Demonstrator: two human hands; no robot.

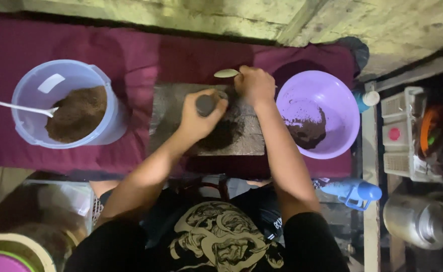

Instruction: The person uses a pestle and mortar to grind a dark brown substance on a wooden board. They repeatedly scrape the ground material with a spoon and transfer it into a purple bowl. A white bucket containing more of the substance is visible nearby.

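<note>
Head view: looking straight down on a bench draped in a maroon cloth [131, 55], with the person's two bare arms reaching forward from the near edge.
Left hand: the left hand [197, 117] is closed around a dark, round-ended stone pestle [206, 104], held over the middle of the slab.
Right hand: the right hand [254, 84] has its fingers curled shut, pressing down at the far right part of the slab; what it grips, if anything, cannot be told.
Slab: a flat grey rectangular stone slab [171, 116] lies at the centre of the bench, carrying a dark brown mound of ground paste [224, 133] just beneath the left hand.
Spoon: a pale oval spoon [226, 73] rests at the slab's far edge, touching the right hand's fingers.
Left side: a translucent blue plastic tub [30, 121] holds brown powder [78, 113] and a white plastic spoon [25, 108].
Right side: a round lilac plastic bowl [332, 100] near the right edge holds dark paste [307, 128].
</note>
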